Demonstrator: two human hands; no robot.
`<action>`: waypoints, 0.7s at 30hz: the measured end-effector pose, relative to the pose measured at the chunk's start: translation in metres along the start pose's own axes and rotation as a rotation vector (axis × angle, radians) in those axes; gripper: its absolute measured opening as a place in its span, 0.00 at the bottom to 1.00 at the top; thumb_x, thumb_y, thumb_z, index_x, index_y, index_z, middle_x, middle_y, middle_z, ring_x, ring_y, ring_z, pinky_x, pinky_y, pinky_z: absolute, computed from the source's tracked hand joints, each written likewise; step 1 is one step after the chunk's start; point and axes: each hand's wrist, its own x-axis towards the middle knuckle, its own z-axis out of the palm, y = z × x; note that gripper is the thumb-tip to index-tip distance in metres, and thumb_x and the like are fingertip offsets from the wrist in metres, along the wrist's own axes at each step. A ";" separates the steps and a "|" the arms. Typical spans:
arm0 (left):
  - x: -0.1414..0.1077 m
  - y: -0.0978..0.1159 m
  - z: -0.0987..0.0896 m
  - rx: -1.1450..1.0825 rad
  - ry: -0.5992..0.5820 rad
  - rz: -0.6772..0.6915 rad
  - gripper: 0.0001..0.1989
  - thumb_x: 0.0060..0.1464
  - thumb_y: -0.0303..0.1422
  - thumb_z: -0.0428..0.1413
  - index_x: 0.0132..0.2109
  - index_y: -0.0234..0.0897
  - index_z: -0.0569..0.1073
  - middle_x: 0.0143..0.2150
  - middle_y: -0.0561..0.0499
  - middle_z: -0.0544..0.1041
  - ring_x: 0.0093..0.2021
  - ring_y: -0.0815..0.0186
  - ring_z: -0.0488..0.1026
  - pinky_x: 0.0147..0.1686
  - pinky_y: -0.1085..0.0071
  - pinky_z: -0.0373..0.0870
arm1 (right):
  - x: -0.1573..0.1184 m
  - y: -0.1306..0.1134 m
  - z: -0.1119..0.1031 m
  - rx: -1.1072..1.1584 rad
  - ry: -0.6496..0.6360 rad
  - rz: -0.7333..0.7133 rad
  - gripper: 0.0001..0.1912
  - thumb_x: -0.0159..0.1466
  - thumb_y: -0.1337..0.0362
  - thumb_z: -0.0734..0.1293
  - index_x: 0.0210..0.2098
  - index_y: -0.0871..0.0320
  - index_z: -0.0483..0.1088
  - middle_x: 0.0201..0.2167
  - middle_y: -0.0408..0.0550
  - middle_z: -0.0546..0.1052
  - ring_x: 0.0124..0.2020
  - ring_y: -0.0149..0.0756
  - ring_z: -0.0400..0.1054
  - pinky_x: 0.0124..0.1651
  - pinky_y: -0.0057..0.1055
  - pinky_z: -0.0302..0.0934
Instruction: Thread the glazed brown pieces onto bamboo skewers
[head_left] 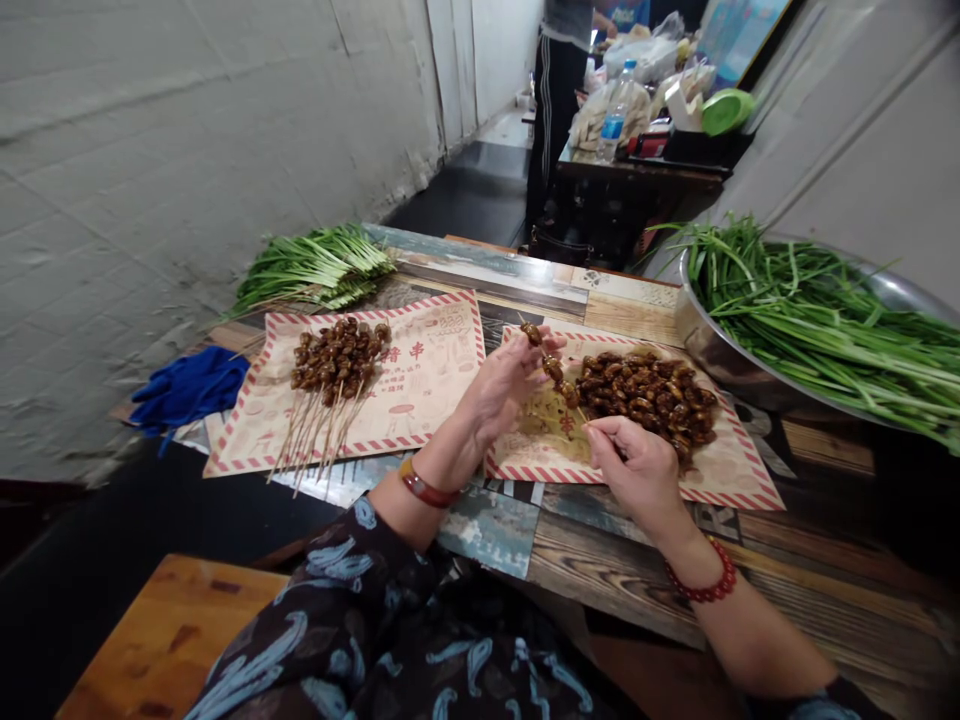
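Note:
My right hand (634, 465) pinches the lower end of a thin wooden skewer threaded with several glossy brown pupae (553, 368). The skewer slants up and to the left, its tip showing past the top pupa. My left hand (506, 380) is beside the upper pupae with its fingers apart; whether it touches them I cannot tell. Just right of the skewer, a heap of loose brown pupae (645, 395) lies on a printed paper sheet (739, 480) with a red striped border. On another such sheet (420, 410) to the left rests a bunch of filled skewers (337, 365), bare ends toward me.
A metal basin (705, 335) of long green chives (817, 320) stands at the right. More cut chives (322, 265) lie at the back left, near a blue glove (187, 388). Behind the table, a person (559, 100) stands by another table with a bottle (616, 115) and bags.

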 end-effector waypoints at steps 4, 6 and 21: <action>0.005 0.005 -0.008 -0.016 0.011 0.091 0.18 0.50 0.44 0.64 0.44 0.37 0.77 0.40 0.50 0.78 0.42 0.68 0.74 0.44 0.71 0.66 | -0.001 0.000 0.000 0.009 -0.018 -0.005 0.11 0.66 0.61 0.63 0.31 0.57 0.74 0.18 0.39 0.73 0.18 0.27 0.66 0.25 0.24 0.58; 0.006 0.006 -0.010 -0.001 0.000 0.115 0.15 0.50 0.41 0.64 0.41 0.36 0.77 0.37 0.51 0.77 0.41 0.69 0.73 0.44 0.71 0.66 | -0.001 0.000 0.000 0.020 -0.031 -0.004 0.11 0.66 0.61 0.63 0.31 0.57 0.74 0.18 0.39 0.73 0.18 0.27 0.66 0.25 0.24 0.58; -0.002 -0.005 0.002 0.116 -0.065 -0.064 0.21 0.44 0.43 0.67 0.44 0.35 0.78 0.43 0.46 0.79 0.37 0.70 0.72 0.40 0.73 0.66 | 0.002 0.002 0.000 0.088 -0.011 0.136 0.13 0.66 0.57 0.63 0.32 0.57 0.73 0.17 0.39 0.71 0.17 0.28 0.64 0.24 0.25 0.58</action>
